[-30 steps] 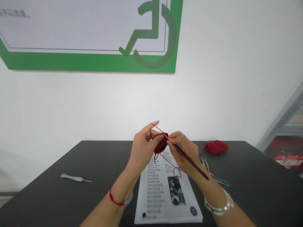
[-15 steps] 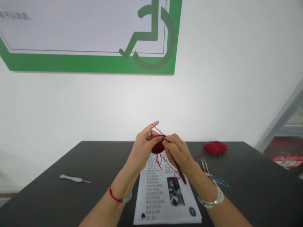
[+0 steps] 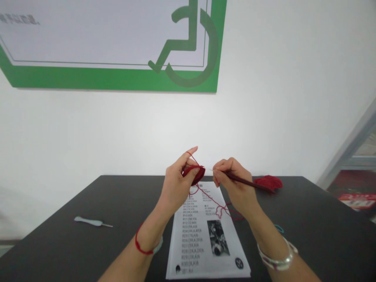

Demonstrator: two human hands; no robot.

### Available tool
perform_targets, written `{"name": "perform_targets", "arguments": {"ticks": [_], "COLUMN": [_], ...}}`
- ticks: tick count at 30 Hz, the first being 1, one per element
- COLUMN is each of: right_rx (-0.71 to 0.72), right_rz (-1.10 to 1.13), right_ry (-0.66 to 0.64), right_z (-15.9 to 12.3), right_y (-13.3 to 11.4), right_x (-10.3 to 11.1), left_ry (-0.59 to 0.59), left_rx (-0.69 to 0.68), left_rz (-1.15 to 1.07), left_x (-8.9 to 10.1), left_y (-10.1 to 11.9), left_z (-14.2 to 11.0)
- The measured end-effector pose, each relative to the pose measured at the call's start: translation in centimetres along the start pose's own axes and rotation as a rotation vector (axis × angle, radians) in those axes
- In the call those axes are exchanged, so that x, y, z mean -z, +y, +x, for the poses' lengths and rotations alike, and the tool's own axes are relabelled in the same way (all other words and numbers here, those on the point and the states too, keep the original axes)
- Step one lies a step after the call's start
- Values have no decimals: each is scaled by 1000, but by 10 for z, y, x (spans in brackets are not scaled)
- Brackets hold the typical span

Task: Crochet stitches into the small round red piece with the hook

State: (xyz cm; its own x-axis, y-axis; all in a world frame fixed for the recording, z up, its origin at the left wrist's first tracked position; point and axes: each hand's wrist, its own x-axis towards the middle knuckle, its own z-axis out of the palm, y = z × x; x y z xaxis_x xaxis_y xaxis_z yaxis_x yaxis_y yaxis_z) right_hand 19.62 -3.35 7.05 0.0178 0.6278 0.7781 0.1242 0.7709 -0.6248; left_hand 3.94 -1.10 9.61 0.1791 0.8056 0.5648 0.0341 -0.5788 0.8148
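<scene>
My left hand (image 3: pixel 176 184) pinches a small dark red crochet piece (image 3: pixel 196 173) above the table, its index finger raised with a red yarn strand running over it. My right hand (image 3: pixel 235 188) grips a dark red crochet hook (image 3: pixel 246 182) like a pencil; its thin metal tip reaches left to the edge of the piece. Loose red yarn (image 3: pixel 219 207) hangs down from the piece onto a printed pattern sheet (image 3: pixel 205 239). A red yarn ball (image 3: pixel 270 182) lies on the table behind my right hand.
A black table (image 3: pixel 73 250) stands against a white wall with a green-framed sign (image 3: pixel 117 43). A pale grey-handled hook (image 3: pixel 91 222) lies at the left. A bit of teal cord (image 3: pixel 279 228) shows beside my right wrist. Shelving (image 3: pixel 352 164) is at the right.
My right hand has drawn back to the right and turned the hook's handle from pointing down toward me to pointing right. My left hand has held the piece nearly still.
</scene>
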Motion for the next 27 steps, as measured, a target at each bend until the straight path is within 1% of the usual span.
{"name": "perform_targets", "arguments": {"ticks": [4,5,7,9,11,14,16,17,18,19,20,22,23,24,25,26,27], "right_rx": [155,175,164,93,1,-115,-139,-123,-79,-9,91,356,498,610,685,694,636], "right_rz": [-161,-169,-146,-56,119,427,527,518,458,347,194,-143,-271,-343,-360,-326,-251], "right_ry": [-177,-200,-205,-162,-107,-79,-65,-44,-10,26,54,87,89,98,99,107,108], "right_z": [1,2,2,4,6,8,8,7,5,3,1,-3,-5,-6,-6,-6,-5], "right_y": [-6,-7,-7,-4,1,8,10,12,14,17,20,29,33,36,38,38,36], "right_x": [9,11,14,15,13,4,-4,-7,-11,-13,-15,-17,-17,-17,-16,-16,-15], "left_ry": [-32,-36,-41,-40,-50,-90,-121,-132,-137,-133,-124,-100,-94,-99,-111,-123,-135], "left_rx": [-47,-58,-80,-85,-48,52,118,147,173,198,220,269,300,333,367,398,425], "left_rz": [72,81,96,94,19,-206,-348,-403,-449,-485,-515,-569,-600,-636,-673,-704,-726], "left_x": [3,3,4,4,4,2,-1,-4,-6,-8,-9,-12,-12,-12,-11,-9,-8], "left_y": [0,0,-1,-2,-4,-5,-5,-5,-5,-4,-3,-2,-2,-2,-2,-3,-3], "left_z": [2,2,3,3,3,2,0,0,-1,-2,-2,-3,-3,-3,-2,-1,0]}}
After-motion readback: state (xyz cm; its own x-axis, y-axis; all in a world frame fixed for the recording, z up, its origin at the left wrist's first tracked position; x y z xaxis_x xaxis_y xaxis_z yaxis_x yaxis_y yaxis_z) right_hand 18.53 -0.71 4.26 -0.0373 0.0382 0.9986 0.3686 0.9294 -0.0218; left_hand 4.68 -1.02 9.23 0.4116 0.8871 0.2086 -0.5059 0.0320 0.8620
